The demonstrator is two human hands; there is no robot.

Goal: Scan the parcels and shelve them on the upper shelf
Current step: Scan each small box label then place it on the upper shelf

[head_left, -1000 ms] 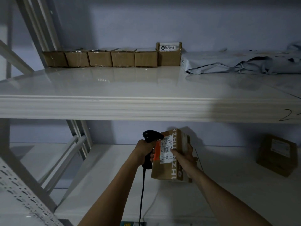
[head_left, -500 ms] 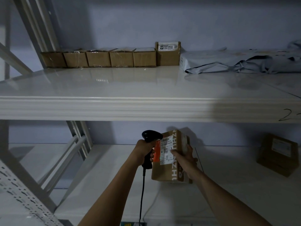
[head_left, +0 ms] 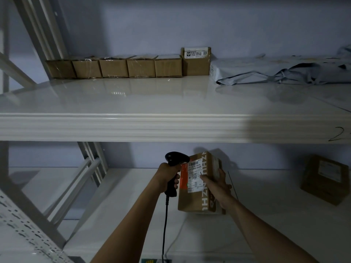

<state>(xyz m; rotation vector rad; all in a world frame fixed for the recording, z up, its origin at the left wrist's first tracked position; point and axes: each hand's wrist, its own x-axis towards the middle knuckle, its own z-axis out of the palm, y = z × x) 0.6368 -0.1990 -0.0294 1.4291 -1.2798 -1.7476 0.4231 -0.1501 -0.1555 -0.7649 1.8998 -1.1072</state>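
Note:
My left hand point(head_left: 168, 179) grips a black corded barcode scanner point(head_left: 175, 160), its head close to the white label of a brown cardboard parcel point(head_left: 197, 198). My right hand point(head_left: 217, 186) holds that parcel upright by its right side, just above the lower shelf point(head_left: 266, 215). An orange glow lies on the parcel's left edge beside the label. Above the hands runs the white upper shelf point(head_left: 152, 103), with a row of several small brown boxes point(head_left: 114, 68) and one taller labelled box point(head_left: 196, 61) along its back wall.
Grey plastic mailer bags point(head_left: 275, 70) lie at the back right of the upper shelf. Another brown box point(head_left: 324, 179) sits on the lower shelf at the right. White slanted frame braces point(head_left: 83, 179) and a perforated upright point(head_left: 28, 230) stand at the left.
The view has shifted slightly; both hands, the scanner and the parcel stay in nearly the same place.

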